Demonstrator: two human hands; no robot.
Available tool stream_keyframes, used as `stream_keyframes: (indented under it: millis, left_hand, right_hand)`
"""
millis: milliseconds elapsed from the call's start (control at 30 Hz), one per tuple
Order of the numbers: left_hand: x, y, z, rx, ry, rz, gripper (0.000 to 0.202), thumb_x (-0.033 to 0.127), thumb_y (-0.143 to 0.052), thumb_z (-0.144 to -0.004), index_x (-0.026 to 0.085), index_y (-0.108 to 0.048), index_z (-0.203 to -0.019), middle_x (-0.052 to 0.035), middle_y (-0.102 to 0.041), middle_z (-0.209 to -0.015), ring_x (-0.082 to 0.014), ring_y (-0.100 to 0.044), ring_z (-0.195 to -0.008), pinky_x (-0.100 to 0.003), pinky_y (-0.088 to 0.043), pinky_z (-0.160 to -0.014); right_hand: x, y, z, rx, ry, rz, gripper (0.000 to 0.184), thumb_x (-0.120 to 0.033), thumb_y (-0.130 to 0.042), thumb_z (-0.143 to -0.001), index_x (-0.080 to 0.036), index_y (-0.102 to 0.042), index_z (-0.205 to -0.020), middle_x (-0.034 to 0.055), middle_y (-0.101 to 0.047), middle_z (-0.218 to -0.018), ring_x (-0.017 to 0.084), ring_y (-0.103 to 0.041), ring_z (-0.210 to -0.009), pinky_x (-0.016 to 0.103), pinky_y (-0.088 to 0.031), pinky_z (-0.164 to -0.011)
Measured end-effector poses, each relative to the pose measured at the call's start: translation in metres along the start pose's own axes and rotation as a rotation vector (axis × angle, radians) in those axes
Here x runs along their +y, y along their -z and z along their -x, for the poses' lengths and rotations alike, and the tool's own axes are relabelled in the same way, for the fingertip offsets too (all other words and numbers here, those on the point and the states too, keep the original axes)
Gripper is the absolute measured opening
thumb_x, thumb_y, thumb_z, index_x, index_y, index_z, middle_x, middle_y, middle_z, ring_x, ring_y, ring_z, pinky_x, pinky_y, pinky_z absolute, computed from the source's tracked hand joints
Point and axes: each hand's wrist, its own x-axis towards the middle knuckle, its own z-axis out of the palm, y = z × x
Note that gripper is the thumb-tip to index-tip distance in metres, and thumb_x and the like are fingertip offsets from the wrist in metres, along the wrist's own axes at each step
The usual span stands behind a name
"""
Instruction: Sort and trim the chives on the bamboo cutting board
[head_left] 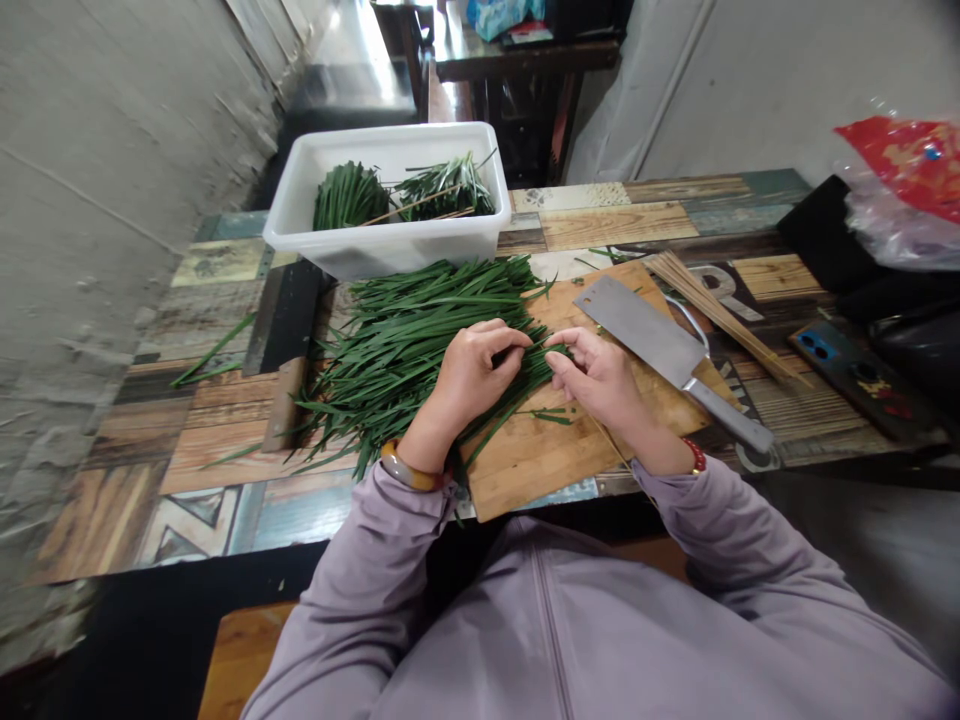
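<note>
Seated person in a lilac jacket (540, 620), lower body cut off by the frame edge; a bangle (409, 472) sits on the left wrist and a red bead bracelet (697, 456) on the right. Left hand (471, 378): grip closed, fingers curled over and pinching a small gathered bunch of the chive leaves (397, 350), with the fingertips partly hidden among them. Right hand (600, 380): grip closed on the same bunch where it crosses onto the cutting board (540, 455); a thin pale stick runs under this wrist, and whether the hand holds it cannot be made out. The main heap of leaves lies loose on the patterned wooden surface (225, 440), just left of the board and overlapping its edge, with a few stray blades farther left. A cleaver (645, 335) lies flat on the board's right part, handle pointing toward the near right. Beyond it, a bundle of bamboo skewers (712, 305) lies on the surface. At the right edge, a dark flat object (855, 375) of unclear kind and a red plastic bag (907, 160), both cut off. Farther back, touching the heap, a white tub (390, 245) holds two bundled bunches (349, 195) of leaves
</note>
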Motion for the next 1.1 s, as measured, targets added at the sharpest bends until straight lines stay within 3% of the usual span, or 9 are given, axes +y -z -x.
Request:
stream_keyframes:
  millis: [367,767,1100]
  left_hand:
    - [-0.0044,-0.0011,0.0004,-0.015,-0.069,-0.055,0.021,0.012,-0.056,-0.088,0.019,-0.076,-0.089,-0.0031,-0.068,-0.077,-0.0137,-0.060,-0.071,-0.027,-0.045,-0.070]
    - [-0.0011,0.0002,0.0022,-0.011,-0.138,-0.319,0.024,0.021,-0.052,-0.096,0.022,-0.076,-0.093,-0.0044,-0.071,-0.085,-0.0171,-0.058,-0.078,-0.033,-0.036,-0.072]
    - [0.0030,0.0017,0.0023,-0.032,-0.223,-0.443,0.030,0.026,-0.045,-0.102,0.022,-0.074,-0.093,-0.0048,-0.069,-0.083,-0.0185,-0.053,-0.078,-0.036,-0.031,-0.071]
  right_hand:
    - [0.0008,-0.0007,-0.0008,-0.003,0.009,-0.024,0.018,-0.037,-0.058,-0.091,-0.023,-0.062,-0.102,-0.0041,-0.063,-0.059,0.014,-0.056,-0.045,0.027,-0.046,-0.050]
    - [0.0010,-0.0008,-0.0008,0.005,-0.013,-0.011,0.019,-0.040,-0.060,-0.091,-0.024,-0.061,-0.102,-0.0038,-0.062,-0.059,0.014,-0.057,-0.046,0.027,-0.045,-0.049]
    - [-0.0014,-0.0001,-0.0003,0.013,-0.006,0.007,0.046,-0.034,-0.061,-0.091,-0.025,-0.053,-0.136,-0.0038,-0.064,-0.061,0.017,-0.060,-0.050,0.030,-0.047,-0.051]
